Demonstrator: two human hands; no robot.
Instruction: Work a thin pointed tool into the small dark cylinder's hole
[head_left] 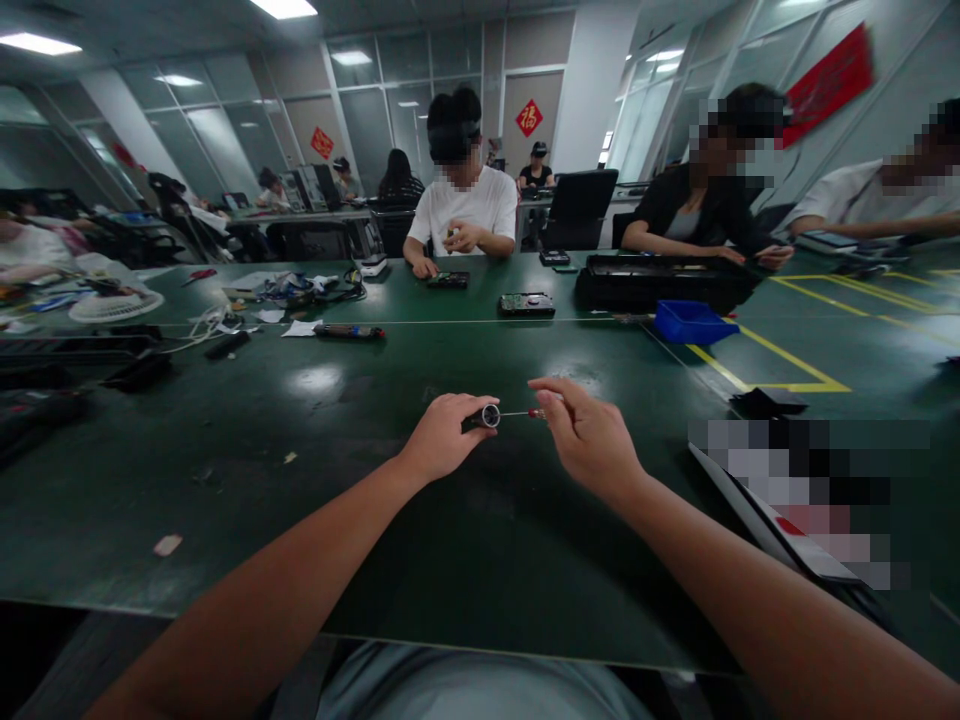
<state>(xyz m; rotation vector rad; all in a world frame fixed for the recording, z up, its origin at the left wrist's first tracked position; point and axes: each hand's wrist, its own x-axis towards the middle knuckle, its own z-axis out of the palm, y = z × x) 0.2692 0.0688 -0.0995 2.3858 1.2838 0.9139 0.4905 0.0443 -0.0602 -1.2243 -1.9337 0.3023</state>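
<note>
My left hand [444, 436] is closed around the dark handle of a small screwdriver [489, 416], whose silver collar shows past the fingers. A thin metal bit [516, 413] sticks out to the right from the collar. My right hand [587, 437] pinches the reddish far end of that bit between thumb and fingers. Both hands hover just above the dark green table [300, 470], near its middle.
A blue bin [691, 322] and a long black case [652, 282] lie far right, a hard drive [526, 303] at the far centre, another screwdriver [349, 331] and cables far left. A black-and-white box [780, 520] lies at my right. Several people sit opposite.
</note>
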